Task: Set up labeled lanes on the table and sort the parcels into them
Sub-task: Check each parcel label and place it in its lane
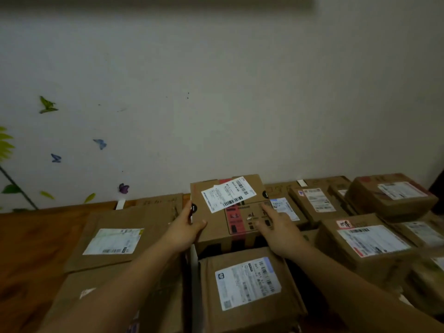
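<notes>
Near box [247, 284] lay low in front. Tall box [230, 212] stood just behind it on table [36, 236]. Left hand [189, 227] held its side; right hand [276, 227] lay flat on top. Weak hold, so box might tip.

No full line of text is legible. The central box [230, 212] carries two overlapping white shipping labels [228, 193] with barcodes, characters blurred, and a red band [236, 216] beside black handling symbols. At 6 o'clock, the near box label [247, 282] shows barcodes and unreadable digits. At 9 o'clock, the flat parcel label [113, 241] is illegible. At 3 o'clock, a red-bordered sticker [343, 223] bears an unreadable handwritten mark. At 11 o'clock, a cardboard strip [158, 200] shows faint handwriting.
</notes>
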